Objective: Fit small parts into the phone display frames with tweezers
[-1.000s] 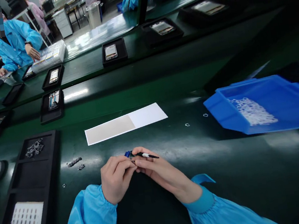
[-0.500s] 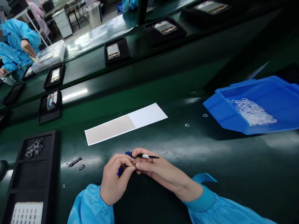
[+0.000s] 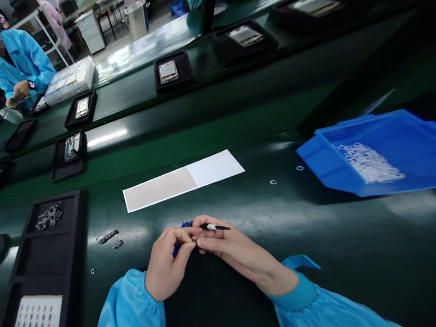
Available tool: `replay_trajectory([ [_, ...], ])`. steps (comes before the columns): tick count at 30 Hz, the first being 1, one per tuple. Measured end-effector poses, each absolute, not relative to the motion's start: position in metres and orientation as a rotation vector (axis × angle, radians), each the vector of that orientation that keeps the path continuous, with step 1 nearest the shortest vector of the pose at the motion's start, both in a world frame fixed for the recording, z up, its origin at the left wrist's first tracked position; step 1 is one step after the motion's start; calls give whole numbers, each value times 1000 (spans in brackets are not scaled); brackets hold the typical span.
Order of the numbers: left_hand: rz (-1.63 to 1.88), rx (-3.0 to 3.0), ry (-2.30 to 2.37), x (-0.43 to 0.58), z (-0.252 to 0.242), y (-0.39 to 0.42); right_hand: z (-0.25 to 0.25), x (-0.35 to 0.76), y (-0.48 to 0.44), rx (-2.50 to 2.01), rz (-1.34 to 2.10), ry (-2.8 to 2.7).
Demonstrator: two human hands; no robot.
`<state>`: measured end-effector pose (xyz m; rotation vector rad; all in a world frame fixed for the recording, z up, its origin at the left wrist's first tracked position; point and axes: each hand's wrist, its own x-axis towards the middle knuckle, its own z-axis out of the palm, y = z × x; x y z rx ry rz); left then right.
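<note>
My left hand is closed in a pinch, thumb against fingertip, on a tiny dark part too small to name. My right hand meets it there, thumb and finger at the same part. A slim pen-like tool lies through my right hand, its black-and-white tip pointing right. Something blue shows behind my left fingers; whether it belongs to the tool I cannot tell. Beyond the hands lies a white and beige paper strip. Small dark parts rest in a row to the left.
At left is a black compartment tray holding dark parts and a white card. A blue bin with white rings stands right. Phone parts in black trays line the belt behind. Co-workers in blue sleeves sit across.
My hands stay together, with only a slight shift of the fingers. A black tray on the nearer belt has slid a little left. The co-worker at far left has drawn a hand back.
</note>
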<state>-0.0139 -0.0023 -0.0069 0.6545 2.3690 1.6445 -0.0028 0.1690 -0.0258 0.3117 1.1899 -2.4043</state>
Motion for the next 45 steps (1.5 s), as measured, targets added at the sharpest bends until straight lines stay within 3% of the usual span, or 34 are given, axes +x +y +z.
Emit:
replay_trajectory([
  [9, 1514, 1258, 3056, -14, -16, -1, -30, 0, 165, 335, -2443, 1132],
  [15, 1378, 1462, 3128, -14, -18, -3, -33, 0, 162, 357, -2457, 1089],
  [34, 1966, 110, 2417, -12, -9, -1, -27, -4, 164, 440, -2495, 914],
  [45, 2036, 70, 2240, -17, -13, 0, -29, -4, 165, 529, -2520, 822],
])
